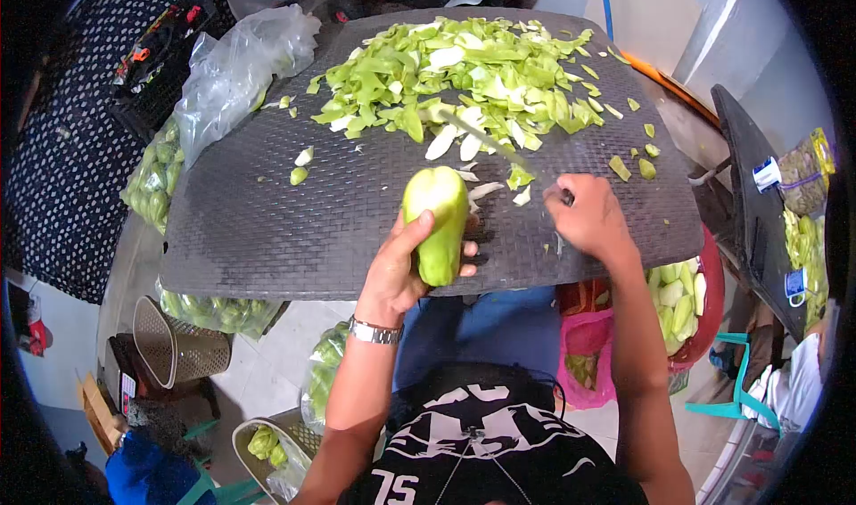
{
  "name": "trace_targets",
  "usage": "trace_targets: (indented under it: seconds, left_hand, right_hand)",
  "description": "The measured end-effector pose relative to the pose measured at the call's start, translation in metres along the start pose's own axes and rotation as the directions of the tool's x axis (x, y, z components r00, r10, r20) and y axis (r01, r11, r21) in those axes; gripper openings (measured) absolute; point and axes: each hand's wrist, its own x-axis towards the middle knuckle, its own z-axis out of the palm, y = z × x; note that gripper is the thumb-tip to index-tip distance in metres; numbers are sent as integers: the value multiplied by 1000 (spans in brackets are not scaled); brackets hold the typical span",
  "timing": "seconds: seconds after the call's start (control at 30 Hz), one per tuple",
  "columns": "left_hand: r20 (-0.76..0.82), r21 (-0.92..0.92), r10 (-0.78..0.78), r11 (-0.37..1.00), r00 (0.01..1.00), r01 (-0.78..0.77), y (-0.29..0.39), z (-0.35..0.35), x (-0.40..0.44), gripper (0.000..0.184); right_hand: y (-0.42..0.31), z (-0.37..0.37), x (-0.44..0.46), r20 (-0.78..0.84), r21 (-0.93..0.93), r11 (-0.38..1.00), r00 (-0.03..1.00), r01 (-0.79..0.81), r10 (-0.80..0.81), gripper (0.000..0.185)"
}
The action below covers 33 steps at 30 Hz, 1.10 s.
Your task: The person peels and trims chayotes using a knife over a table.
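Observation:
My left hand (403,260) is wrapped round a green chayote (436,224), held upright above the near part of the dark woven-pattern table (267,229). Its top looks paler, as if partly peeled. To the right, my right hand (588,215) grips a knife (489,139) by the handle, the blade pointing up and left, apart from the chayote and slightly blurred. Beyond both hands lies a wide heap of green and white peelings (464,68). A few loose scraps (481,190) rest between the chayote and the knife hand.
A clear plastic bag (245,68) lies over the table's left edge. Bags of chayotes (153,180) stand beside it. A red basin (709,300) with peeled chayotes and a pink bag (584,362) are below right. Plastic baskets (178,344) stand lower left; another table (758,184) is at right.

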Motion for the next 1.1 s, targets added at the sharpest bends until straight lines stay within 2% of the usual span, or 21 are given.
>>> trace_targets:
  seconds: [0.03, 0.07, 0.1, 0.13, 0.17, 0.23, 0.3, 0.33, 0.47, 0.53, 0.6, 0.67, 0.7, 0.73, 0.77, 0.83, 0.87, 0.97, 1.0, 1.03, 1.1]
  left_hand:
    - [27, -74, -36, 996, 999, 38, 0, 0, -4, 63]
    - [29, 68, -16, 998, 999, 14, -4, -5, -1, 66]
    - [48, 336, 101, 935, 994, -111, -7, -1, 0, 67]
    - [-4, 297, 122, 948, 993, -115, -10, 6, 0, 74]
    - [-54, 258, 140, 959, 989, -121, -13, 14, -1, 81]
    - [-9, 472, 340, 830, 940, -296, -16, 13, 1, 92]
    - [295, 791, 568, 306, 769, -529, -19, 1, 2, 100]
    - [184, 754, 553, 451, 813, -477, -22, 3, 0, 108]
    - [129, 729, 554, 509, 822, -458, -19, 16, -4, 101]
    - [95, 747, 563, 504, 821, -432, -20, 24, -7, 91]
    - [215, 807, 603, 334, 768, -488, -16, 19, -13, 90]
    - [298, 835, 587, 222, 753, -503, -14, 25, -22, 92]
    - [314, 829, 593, 209, 741, -518, -19, 27, -23, 96]
    - [205, 833, 549, 337, 810, -439, -21, 25, -26, 95]
    - [112, 813, 510, 447, 853, -374, -21, 23, -21, 95]
    - [-83, 353, 246, 914, 966, -203, -22, 7, -14, 84]
    - [-34, 69, 66, 996, 997, -64, -13, -1, -10, 77]
    - [9, 95, 293, 951, 956, -293, -16, 1, -15, 79]
    - [-10, 116, 394, 913, 919, -390, -19, -2, -19, 88]
    - [18, -28, 369, 929, 929, -368, -21, -10, -21, 98]
    - [334, -417, 315, 894, 888, -160, -27, -3, -13, 97]
  right_hand:
    - [-8, 1, -9, 36, 54, 998, 999, 30, -32, 27]
    - [-15, 0, -16, 30, 73, 985, 987, 155, -158, 26]
    - [-22, -2, -22, 19, 90, 956, 959, 279, -282, 24]
    - [-29, -5, -27, 5, 104, 911, 916, 398, -401, 22]
    - [-37, -9, -32, -4, 48, 900, 901, 433, -433, 22]
    - [-49, -15, -38, -18, -71, 867, 869, 493, -495, 24]
    - [-50, -13, -41, -15, -117, 854, 859, 507, -512, 26]
    - [-50, -15, -42, -8, -118, 852, 857, 511, -515, 26]
    - [-51, -16, -40, -75, -130, 835, 834, 535, -547, 26]
    - [-37, -12, -34, -92, -95, 856, 852, 507, -515, 26]
    - [-7, -5, -19, -117, -136, 898, 893, 419, -435, 21]
    - [24, -1, 6, -80, -203, 979, 996, 16, -33, 23]
    - [44, 4, 9, -73, -203, 978, 997, -37, 23, 25]
    - [65, 8, 10, -56, -206, 975, 996, -82, 72, 27]
    - [74, 6, 20, -60, -216, 970, 993, -110, 99, 30]
    - [62, -3, 14, 41, -156, 972, 982, -178, 187, 33]
    - [54, -8, 13, 82, -125, 969, 971, -213, 224, 34]
    - [39, -8, -4, -44, -135, 967, 977, -215, 211, 36]
    - [44, -7, -2, -60, -90, 977, 981, -192, 187, 35]
    - [51, -2, -4, -62, -46, 984, 983, -174, 171, 35]
    - [51, -1, -9, -49, 7, 989, 987, -150, 150, 33]
